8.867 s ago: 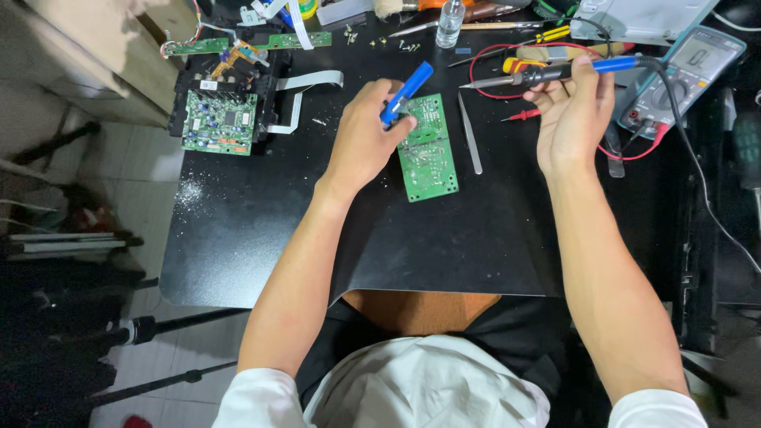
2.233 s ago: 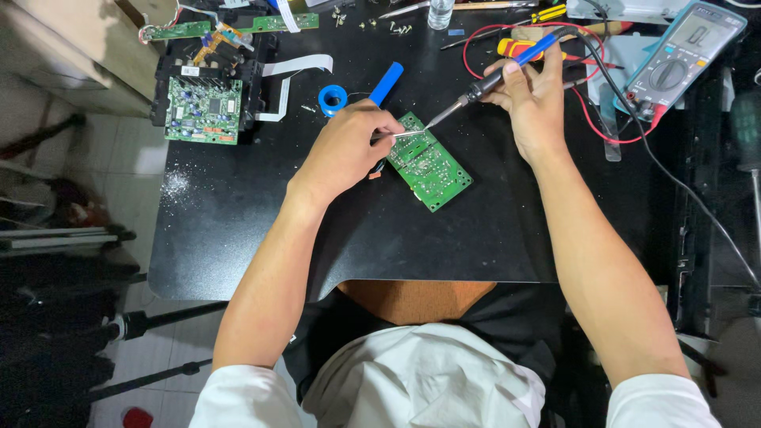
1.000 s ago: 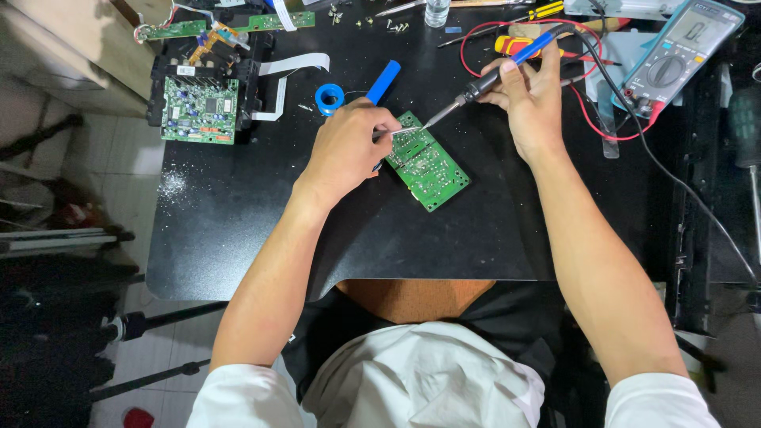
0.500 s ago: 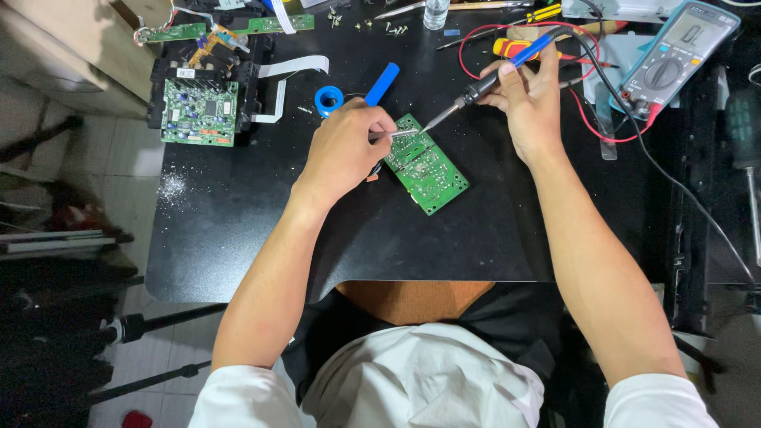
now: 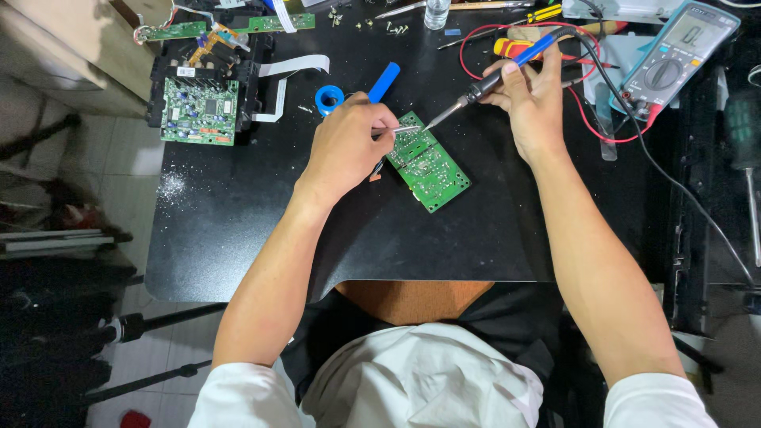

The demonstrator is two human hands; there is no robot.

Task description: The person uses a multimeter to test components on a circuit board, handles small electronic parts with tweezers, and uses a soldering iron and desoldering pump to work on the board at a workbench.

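A black matte work mat (image 5: pixel 238 238) covers the bench and carries everything else. On its far left stands a black plastic chassis (image 5: pixel 204 87) with a square green circuit board (image 5: pixel 200 111) lying on top of it; a white flat ribbon cable (image 5: pixel 295 65) curls out from its right side. At the far right corner lies a teal handheld multimeter (image 5: pixel 678 55) with a round dial, its red test lead (image 5: pixel 590 119) looping across the mat near the right wrist.

Near the middle of the mat lies a small green rectangular circuit board (image 5: pixel 430 162), turned at an angle, flat on the surface and between the two hands. The left hand (image 5: pixel 345 150) rests at the board's near-left corner, fingers closed tight around a thin silver wire-like piece (image 5: pixel 406 129) whose end pokes out over the board's upper edge; whether it is solder or tweezers I cannot tell. The right hand (image 5: pixel 535 103) is curled firmly around a soldering iron with a blue and black handle (image 5: pixel 507 67), held like a pen, its metal tip slanting down to the board's top corner and meeting the silver piece's end.

Just behind the left hand sit a small blue spool (image 5: pixel 329 97) and a blue cylindrical handle (image 5: pixel 384 81). A yellow-and-red screwdriver (image 5: pixel 507 47) lies behind the right hand.
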